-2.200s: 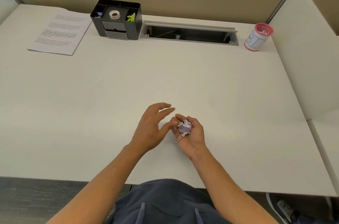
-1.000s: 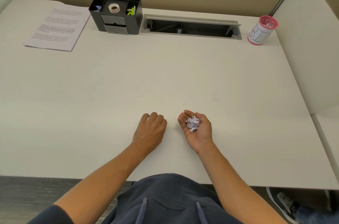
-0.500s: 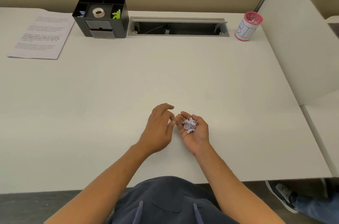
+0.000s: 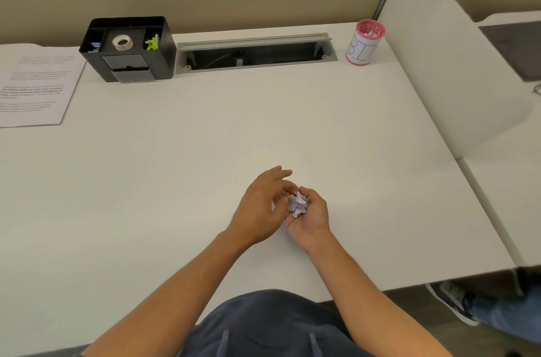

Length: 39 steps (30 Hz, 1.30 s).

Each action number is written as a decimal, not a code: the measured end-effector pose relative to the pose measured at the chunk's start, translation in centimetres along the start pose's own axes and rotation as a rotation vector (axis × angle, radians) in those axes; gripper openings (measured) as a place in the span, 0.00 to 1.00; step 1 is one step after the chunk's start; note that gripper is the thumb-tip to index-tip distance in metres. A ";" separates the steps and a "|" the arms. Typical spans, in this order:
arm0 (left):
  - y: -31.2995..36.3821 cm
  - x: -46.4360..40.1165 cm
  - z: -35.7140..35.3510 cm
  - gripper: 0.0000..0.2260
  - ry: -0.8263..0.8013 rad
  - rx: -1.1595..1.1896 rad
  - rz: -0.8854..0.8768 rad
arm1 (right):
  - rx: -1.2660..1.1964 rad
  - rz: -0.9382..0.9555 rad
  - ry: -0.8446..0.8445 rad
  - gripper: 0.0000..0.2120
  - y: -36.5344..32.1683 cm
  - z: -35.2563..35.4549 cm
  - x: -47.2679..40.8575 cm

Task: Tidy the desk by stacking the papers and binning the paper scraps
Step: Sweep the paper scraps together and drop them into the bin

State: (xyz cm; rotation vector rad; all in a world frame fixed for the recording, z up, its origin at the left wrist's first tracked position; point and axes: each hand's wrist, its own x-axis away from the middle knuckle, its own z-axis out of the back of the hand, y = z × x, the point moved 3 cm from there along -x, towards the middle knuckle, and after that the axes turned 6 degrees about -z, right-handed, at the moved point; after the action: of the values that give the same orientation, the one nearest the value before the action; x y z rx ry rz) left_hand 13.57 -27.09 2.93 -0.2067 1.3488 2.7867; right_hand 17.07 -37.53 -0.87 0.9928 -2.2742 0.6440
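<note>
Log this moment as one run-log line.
right hand: cupping crumpled white paper scraps | left hand: open beside scraps | pink-rimmed cup marked BIN: far right | printed paper stack: far left

black organizer (image 4: 128, 49) at surface back-left, upright | tape roll (image 4: 122, 42) in its top middle slot | green clip (image 4: 152, 42) in right slot | grey cable tray (image 4: 254, 53) just right of organizer, lid open | white divider panel (image 4: 448, 64) at right edge | sneaker (image 4: 452, 301) on floor, lower right

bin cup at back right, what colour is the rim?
Pink-red rim and base on the bin cup, with a white hand-lettered wrap between. Head view, the only one.
</note>
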 end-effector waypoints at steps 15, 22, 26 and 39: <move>-2.8 -9.9 -2.7 0.15 0.070 0.006 0.200 | -0.156 0.137 0.045 0.22 -10.0 1.3 -1.7; -4.4 -17.0 -4.2 0.19 0.033 -0.065 0.213 | -0.218 0.227 0.042 0.22 -16.9 -0.1 -4.3; -5.9 -21.2 -5.3 0.21 -0.061 -0.268 0.119 | -0.234 0.265 0.036 0.22 -20.6 -1.3 -6.3; -7.9 -27.1 -8.1 0.29 -0.074 -0.536 0.044 | -0.271 0.411 -0.113 0.17 -33.6 -8.8 -13.3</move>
State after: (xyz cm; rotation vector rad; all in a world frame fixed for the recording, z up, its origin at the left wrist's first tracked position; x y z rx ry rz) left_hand 41.98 -27.92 -4.51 -0.0846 0.5717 3.0929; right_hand 53.05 -45.90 3.28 0.4456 -2.6064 0.4303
